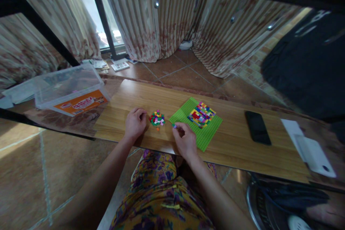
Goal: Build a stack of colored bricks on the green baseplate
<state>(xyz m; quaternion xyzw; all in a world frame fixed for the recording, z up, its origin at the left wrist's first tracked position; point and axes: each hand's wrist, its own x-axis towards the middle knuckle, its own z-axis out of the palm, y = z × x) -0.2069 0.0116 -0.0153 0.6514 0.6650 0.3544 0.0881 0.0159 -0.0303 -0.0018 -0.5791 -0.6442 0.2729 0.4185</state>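
Note:
My right hand (185, 140) pinches a tiny toy brick (174, 126), purple with some green beside it, near the left corner of a green studded baseplate (206, 138). On that plate lies a square mosaic of multicoloured bricks (202, 114). Left of the plate, a loose pile of small coloured bricks (156, 119) rests on the wooden board. My left hand (135, 123) lies just left of the pile with its fingers curled in. Whatever those fingers may hold is hidden.
The wooden board (226, 152) carries a black phone (257, 127) on the right. Beyond its right end lies a white flat object (314, 154). A clear plastic box (70, 86) with an orange label stands at left. Striped curtains (172, 18) hang behind.

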